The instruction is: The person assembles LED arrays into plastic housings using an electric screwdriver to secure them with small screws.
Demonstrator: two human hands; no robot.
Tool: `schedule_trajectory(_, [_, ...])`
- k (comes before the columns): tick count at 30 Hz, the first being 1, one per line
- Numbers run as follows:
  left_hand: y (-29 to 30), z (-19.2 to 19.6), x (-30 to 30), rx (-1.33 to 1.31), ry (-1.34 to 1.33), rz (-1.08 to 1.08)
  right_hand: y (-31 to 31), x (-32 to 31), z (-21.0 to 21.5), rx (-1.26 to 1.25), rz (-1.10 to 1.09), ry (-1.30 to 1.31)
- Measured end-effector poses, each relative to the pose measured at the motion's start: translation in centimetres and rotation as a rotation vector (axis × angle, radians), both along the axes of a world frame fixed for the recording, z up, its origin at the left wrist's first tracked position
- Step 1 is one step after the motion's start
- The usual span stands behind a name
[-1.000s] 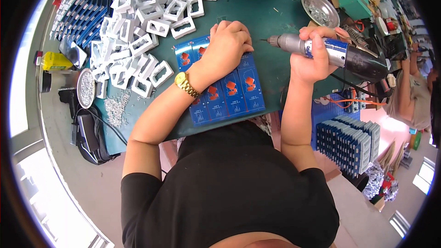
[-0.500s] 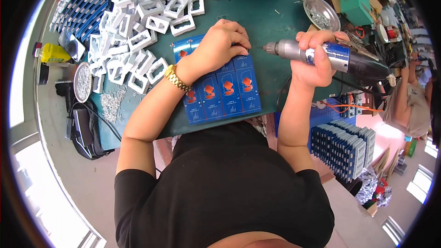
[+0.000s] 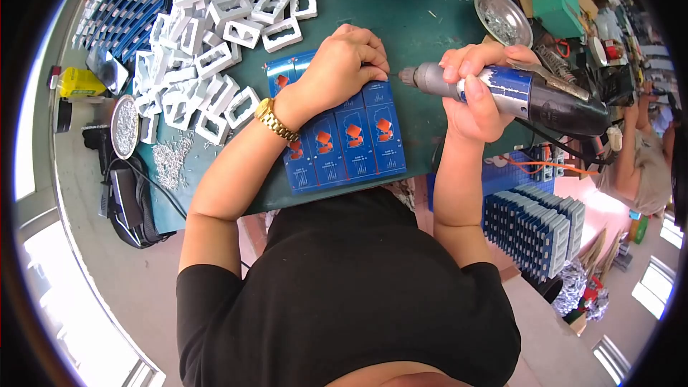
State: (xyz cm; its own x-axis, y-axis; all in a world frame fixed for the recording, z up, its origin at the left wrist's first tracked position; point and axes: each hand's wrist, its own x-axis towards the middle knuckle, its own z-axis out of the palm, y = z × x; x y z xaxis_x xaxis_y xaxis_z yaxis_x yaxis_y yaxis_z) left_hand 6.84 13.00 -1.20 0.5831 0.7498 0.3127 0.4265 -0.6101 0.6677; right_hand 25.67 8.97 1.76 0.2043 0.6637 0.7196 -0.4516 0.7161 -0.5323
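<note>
Hands first: your left hand (image 3: 342,64) lies palm down, fingers curled, pressing on the row of blue panels (image 3: 344,140) on the green desk (image 3: 423,21); it pins them and grips nothing. Your right hand (image 3: 479,93) is wrapped fully round the electric screwdriver (image 3: 516,93), held level, with its tip just beside the left fingertips at the top edge of the blue panels. Panels sit side by side at the near desk edge, right in front of you, each with an orange mark. They look like thin stiff plastic, light, likely to slide on the mat, so flat pressure from above suits them better than pinching an edge. Screwdriver looks heavier at its dark rear; the mid-barrel hold seems balanced. White plastic frames (image 3: 215,43) are heaped to the upper left, a round metal dish of screws (image 3: 503,18) sits above the right hand, and loose screws (image 3: 170,159) lie at the left.
</note>
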Motion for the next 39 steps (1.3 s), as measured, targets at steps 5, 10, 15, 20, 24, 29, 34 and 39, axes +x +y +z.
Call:
schedule_trajectory(5, [0.0,-0.5,0.0,0.051,-0.015,0.008,-0.1,-0.9,0.9,0.01,-0.027,-0.136])
schedule_trajectory(10, [0.3,-0.4,-0.1,0.099,-0.024,-0.044,0.4,-2.1,2.1,-0.044,-0.046,-0.22])
schedule_trajectory(15, [-0.2,3.2,-1.4,0.103,0.116,-0.073,1.7,-3.3,2.7,-0.118,-0.086,-0.393])
schedule_trajectory(20, [-1.6,8.0,-5.4,0.247,0.054,-0.012,2.4,-4.4,3.3,-0.205,-0.029,-0.53])
schedule_trajectory(24, [-5.1,9.3,-9.7,0.28,0.165,0.139,2.3,-5.4,3.2,-0.3,-0.008,-0.356])
schedule_trajectory(29, [-11.8,7.5,-16.5,-0.15,0.245,0.522,2.9,-3.1,2.4,-0.145,-0.049,-0.316])
schedule_trajectory(34, [-15.3,4.2,-18.5,-0.36,0.233,0.696,2.9,0.3,2.7,-0.079,-0.007,-0.253])
schedule_trajectory(39, [-15.0,1.9,-16.4,-0.226,0.22,0.711,-0.5,7.1,2.7,0.067,-0.491,-0.259])
